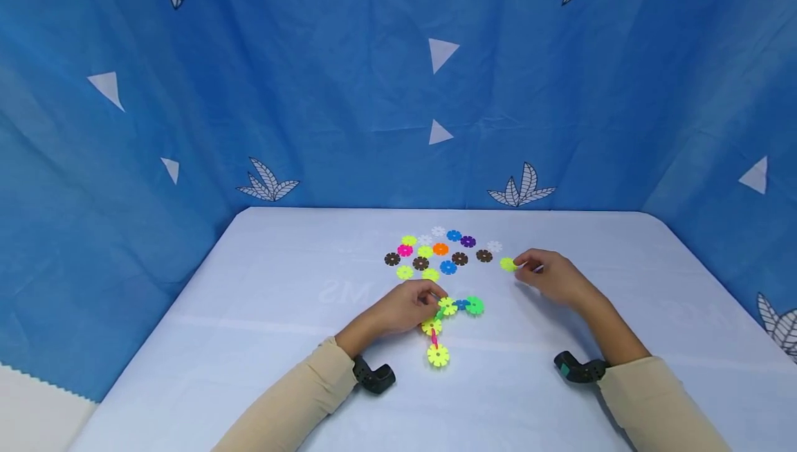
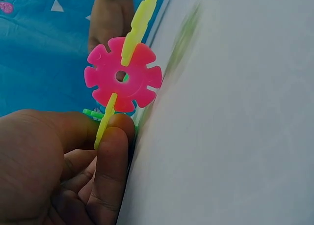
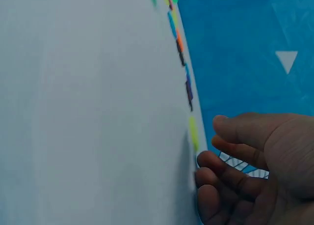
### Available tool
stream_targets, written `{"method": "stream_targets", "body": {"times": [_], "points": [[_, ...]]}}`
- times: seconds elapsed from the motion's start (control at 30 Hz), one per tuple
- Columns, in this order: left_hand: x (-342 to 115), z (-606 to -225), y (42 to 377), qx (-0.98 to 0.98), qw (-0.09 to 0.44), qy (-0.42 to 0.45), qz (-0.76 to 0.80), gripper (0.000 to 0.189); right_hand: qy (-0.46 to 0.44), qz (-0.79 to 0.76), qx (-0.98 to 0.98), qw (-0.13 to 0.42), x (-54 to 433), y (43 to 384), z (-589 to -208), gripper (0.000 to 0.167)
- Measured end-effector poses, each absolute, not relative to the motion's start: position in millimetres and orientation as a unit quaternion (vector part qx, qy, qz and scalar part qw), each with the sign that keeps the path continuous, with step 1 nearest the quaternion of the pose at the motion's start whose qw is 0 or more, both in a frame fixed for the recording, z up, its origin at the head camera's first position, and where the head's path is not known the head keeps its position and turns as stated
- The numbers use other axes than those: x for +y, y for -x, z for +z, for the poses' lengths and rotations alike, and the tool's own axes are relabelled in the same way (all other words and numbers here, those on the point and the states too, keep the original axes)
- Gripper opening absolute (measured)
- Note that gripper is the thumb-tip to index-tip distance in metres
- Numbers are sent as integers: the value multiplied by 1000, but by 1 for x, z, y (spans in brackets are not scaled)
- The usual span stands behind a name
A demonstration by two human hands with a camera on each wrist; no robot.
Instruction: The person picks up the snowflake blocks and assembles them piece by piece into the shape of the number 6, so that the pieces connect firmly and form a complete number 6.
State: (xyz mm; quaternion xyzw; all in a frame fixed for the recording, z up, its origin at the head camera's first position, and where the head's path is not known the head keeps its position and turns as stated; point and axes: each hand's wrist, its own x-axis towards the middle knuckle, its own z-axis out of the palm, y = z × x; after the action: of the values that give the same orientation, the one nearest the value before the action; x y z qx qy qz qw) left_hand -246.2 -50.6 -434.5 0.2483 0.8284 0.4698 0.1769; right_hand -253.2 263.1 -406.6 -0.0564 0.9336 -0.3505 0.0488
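My left hand [image 1: 407, 306] pinches a yellow notched disc [image 2: 103, 126] between thumb and fingers. It belongs to a chain of interlocking plastic snowflake discs: a pink disc [image 2: 140, 90] joins it to another yellow disc [image 1: 438, 355], and on the far side the chain runs through a blue disc [image 1: 461, 304] to a green disc [image 1: 475, 305]. At the right of the loose discs, my right hand [image 1: 554, 277] reaches with relaxed, bent fingers. Its fingertips are right at the edge of a loose yellow disc [image 1: 508, 264] lying on the table, with nothing between thumb and fingers.
Several loose discs lie spread beyond the hands, among them an orange disc [image 1: 441, 249], a purple disc [image 1: 468, 241] and a brown disc [image 1: 484, 256]. A white cloth covers the table [image 1: 249, 300]. Behind it hangs a blue curtain [image 1: 367, 92].
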Motion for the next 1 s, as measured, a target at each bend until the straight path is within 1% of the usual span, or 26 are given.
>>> {"method": "stream_targets", "body": {"times": [0.17, 0.27, 0.37, 0.53, 0.77, 1.0], "points": [[-51, -435, 247, 825, 177, -252, 475, 21, 70, -320, 944, 49, 269, 257, -415, 50], [-51, -435, 247, 824, 180, -249, 477, 20, 83, -293, 951, 48, 266, 258, -417, 56], [-51, -435, 246, 825, 180, -246, 476, 20, 89, -279, 955, 39, 264, 257, -417, 51], [-51, -435, 246, 826, 180, -243, 475, 19, 87, -297, 950, 27, 263, 258, -418, 29], [-52, -433, 246, 825, 176, -246, 477, 20, 80, -312, 946, 38, 266, 260, -418, 34], [-51, -434, 246, 825, 169, -248, 479, 20, 68, -316, 946, 31, 267, 258, -415, 20]]}}
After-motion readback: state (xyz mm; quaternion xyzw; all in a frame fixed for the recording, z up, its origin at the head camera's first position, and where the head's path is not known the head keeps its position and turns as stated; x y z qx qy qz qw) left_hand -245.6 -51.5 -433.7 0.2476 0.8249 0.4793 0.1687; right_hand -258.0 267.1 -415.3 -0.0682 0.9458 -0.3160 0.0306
